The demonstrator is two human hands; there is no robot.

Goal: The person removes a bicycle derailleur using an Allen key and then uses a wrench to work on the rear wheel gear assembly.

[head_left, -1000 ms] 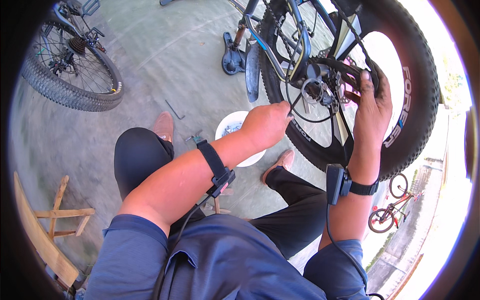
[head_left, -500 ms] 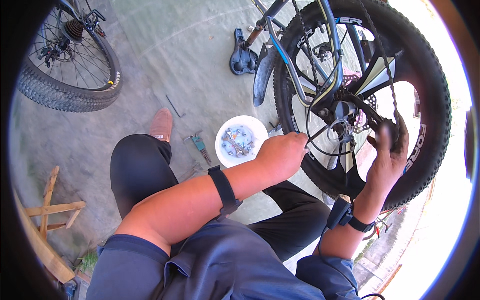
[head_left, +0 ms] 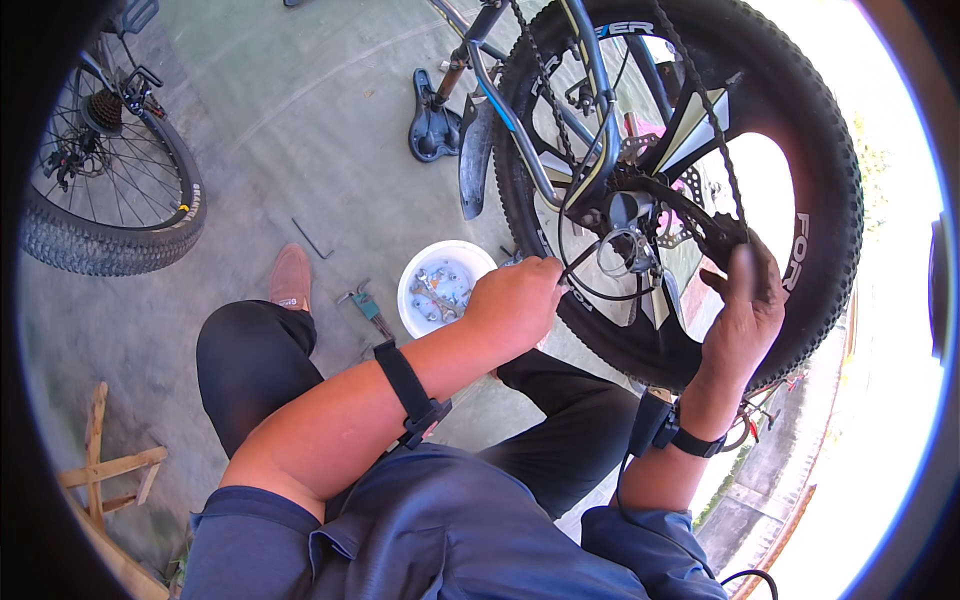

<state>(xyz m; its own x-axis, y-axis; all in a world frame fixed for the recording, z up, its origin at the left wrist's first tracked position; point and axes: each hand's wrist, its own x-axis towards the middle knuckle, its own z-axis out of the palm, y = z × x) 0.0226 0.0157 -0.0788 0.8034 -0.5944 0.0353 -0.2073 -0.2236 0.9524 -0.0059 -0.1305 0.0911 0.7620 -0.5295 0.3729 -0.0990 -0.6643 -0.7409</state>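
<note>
My left hand (head_left: 520, 300) is closed, pinching a thin black cable (head_left: 592, 290) beside the rear hub. My right hand (head_left: 745, 305), its fingers blackened, is closed around the black derailleur (head_left: 725, 235) with the chain (head_left: 712, 118) running up from it. Both are at the fat-tyred rear wheel (head_left: 830, 200) of a bicycle whose tubular frame (head_left: 600, 75) is dark with blue and yellow stripes. A silvery round part (head_left: 620, 252) shows at the hub between my hands.
A white bucket (head_left: 410, 280) holds spanners and small metal parts, beside an Allen key set (head_left: 370, 312) and a loose hex key (head_left: 312, 235). A saddle (head_left: 430, 130), another bicycle wheel (head_left: 100, 250) and wooden slats (head_left: 110, 465) surround me; a further bicycle is partly hidden at right.
My right hand and the derailleur are lower than a second ago. The bicycle and both hands appear shifted left in the view since the half-second-earlier frame.
</note>
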